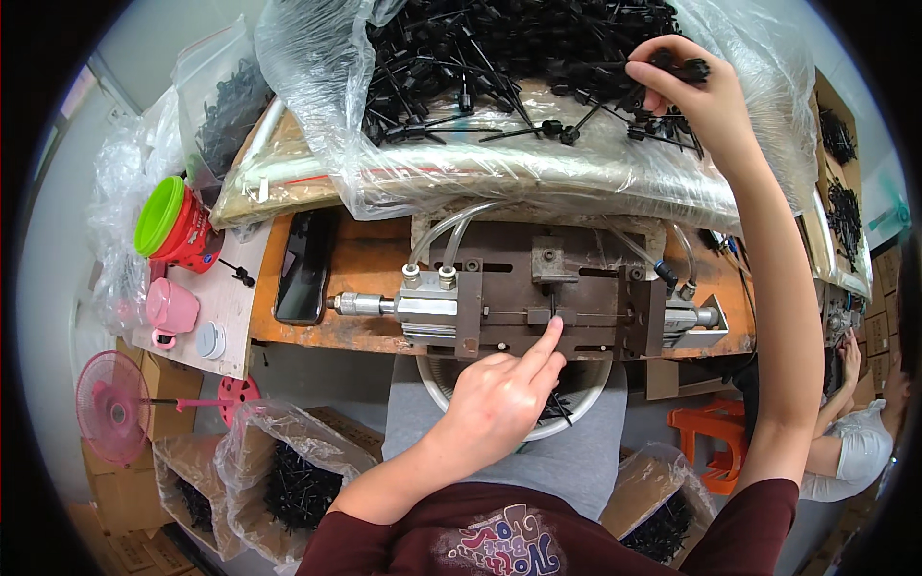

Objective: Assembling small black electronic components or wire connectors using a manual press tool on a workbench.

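Observation:
My left hand (499, 398) reaches over the front edge of a dark metal fixture (509, 269). Its index finger is stretched out, the tip at a small black part (553, 305) in the middle slot; the other fingers are partly curled. Up at the far right, my right hand (696, 91) is closed around several black plastic parts (677, 67) with round heads and thin stems. It is just above a big heap of the same kind of parts (461, 58), lying on clear plastic sheeting. Between my knees, a white basket (432, 384) holds more black pieces, partly hidden by my left hand.
Metal air cylinders (427, 317) with clear hoses flank the fixture. Left on the bench are a phone (303, 269), a red tub (187, 235) and a pink cup (173, 307). A pink fan (113, 408), lined boxes and an orange stool (711, 437) stand below. Another person (855, 451) sits at right.

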`<state>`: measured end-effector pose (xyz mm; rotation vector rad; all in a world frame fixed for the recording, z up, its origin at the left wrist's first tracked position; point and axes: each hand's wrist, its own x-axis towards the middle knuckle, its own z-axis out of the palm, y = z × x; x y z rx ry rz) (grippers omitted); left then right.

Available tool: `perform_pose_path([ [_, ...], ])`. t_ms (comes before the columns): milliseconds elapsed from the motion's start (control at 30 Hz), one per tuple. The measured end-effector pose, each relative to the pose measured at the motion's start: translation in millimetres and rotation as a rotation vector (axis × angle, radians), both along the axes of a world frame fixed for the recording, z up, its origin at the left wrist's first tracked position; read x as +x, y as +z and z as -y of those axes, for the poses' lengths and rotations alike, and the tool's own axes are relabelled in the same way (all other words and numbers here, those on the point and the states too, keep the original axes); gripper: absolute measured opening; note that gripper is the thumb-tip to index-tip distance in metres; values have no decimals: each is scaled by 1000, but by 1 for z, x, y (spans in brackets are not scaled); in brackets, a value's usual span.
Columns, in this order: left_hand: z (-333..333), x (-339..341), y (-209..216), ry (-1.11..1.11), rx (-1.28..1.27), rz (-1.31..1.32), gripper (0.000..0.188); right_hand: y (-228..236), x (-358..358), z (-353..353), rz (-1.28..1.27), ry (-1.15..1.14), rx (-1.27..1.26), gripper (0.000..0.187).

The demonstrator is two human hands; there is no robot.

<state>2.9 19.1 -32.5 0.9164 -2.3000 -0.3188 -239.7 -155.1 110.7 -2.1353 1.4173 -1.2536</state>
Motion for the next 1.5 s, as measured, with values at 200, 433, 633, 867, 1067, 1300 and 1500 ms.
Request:
perform_pose_path([
  [200,-14,18,33,-149,269,-171,40,8,-14,-17,419,96,126,21],
  [433,3,36,52,-61,559,-895,71,-3,20,-100,620,297,326,15],
  [633,5,37,62,-162,708,-944,53,-38,31,-149,681,304,624,13],
  [867,-2,37,62,-257,515,-637,38,-62,32,-164,792,347,691,16],
  [1067,-12,22,29,-94,325,-452,34,-79,12,-173,867,124,497,16],
  [1300,-3,-4,-18,66,-104,-66,28,-88,16,-191,1010,79,449,18],
  [1500,1,-8,-16,99,-102,-13,27,-97,22,-198,1083,78,448,17],
])
